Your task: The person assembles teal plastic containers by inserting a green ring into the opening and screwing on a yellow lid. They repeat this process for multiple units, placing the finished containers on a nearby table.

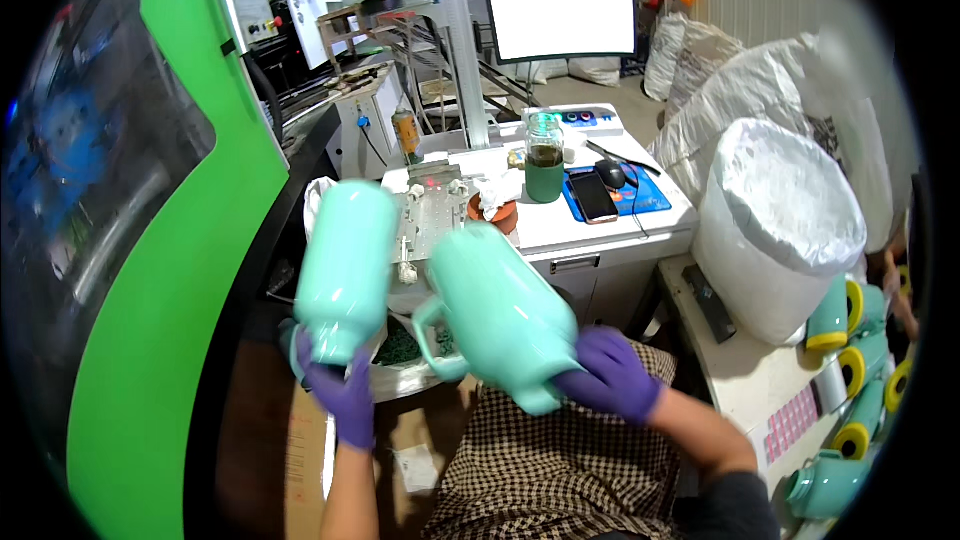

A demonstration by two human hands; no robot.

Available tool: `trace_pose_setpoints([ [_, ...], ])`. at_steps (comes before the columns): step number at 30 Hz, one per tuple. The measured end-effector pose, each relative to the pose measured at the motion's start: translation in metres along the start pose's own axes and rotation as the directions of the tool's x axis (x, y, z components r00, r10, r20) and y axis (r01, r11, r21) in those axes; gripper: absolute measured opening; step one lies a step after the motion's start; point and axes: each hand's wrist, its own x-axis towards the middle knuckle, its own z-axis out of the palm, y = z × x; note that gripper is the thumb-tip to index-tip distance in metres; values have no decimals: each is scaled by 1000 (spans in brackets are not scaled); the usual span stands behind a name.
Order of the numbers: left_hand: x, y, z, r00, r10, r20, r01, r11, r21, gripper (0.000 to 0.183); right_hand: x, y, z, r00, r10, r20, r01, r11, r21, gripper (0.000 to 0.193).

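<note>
My left hand (345, 398), in a purple glove, grips the narrow neck end of a mint-green thermos jug (345, 255), whose broad end points up and away from me. A second mint-green thermos jug (500, 305) lies tilted in front of me, its looped handle on the left side. My right hand (617, 377), also gloved in purple, is closed around the neck end of that jug, with part of its fingers hidden behind it. The two jugs hang in the air side by side, apart from each other.
A white workbench (640, 240) ahead carries a metal fixture plate (432, 220), a bottle (544, 160), a phone (593, 197) and a mouse (610, 174). A green machine frame (150, 340) stands left. A lined white bin (770, 260) and several thermos jugs (830, 485) are at right.
</note>
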Motion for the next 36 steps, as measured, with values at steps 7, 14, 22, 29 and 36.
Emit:
trace_pose_setpoints([
  [7,70,-108,200,882,357,307,-435,867,242,69,-109,-118,-132,664,738,-119,-700,670,247,27],
  [14,81,-133,223,908,269,322,-388,830,400,74,-100,-130,-147,711,702,-32,-665,687,293,21],
  [22,104,-132,199,881,239,407,-409,818,404,86,-57,-111,-120,878,384,285,-468,813,347,25],
  [29,-3,57,163,540,-40,841,282,950,-136,75,-59,-106,-100,841,449,301,-540,733,415,32],
  [36,-60,131,94,-37,458,888,9,889,-458,74,-43,-120,-72,776,614,146,-547,539,641,50],
])
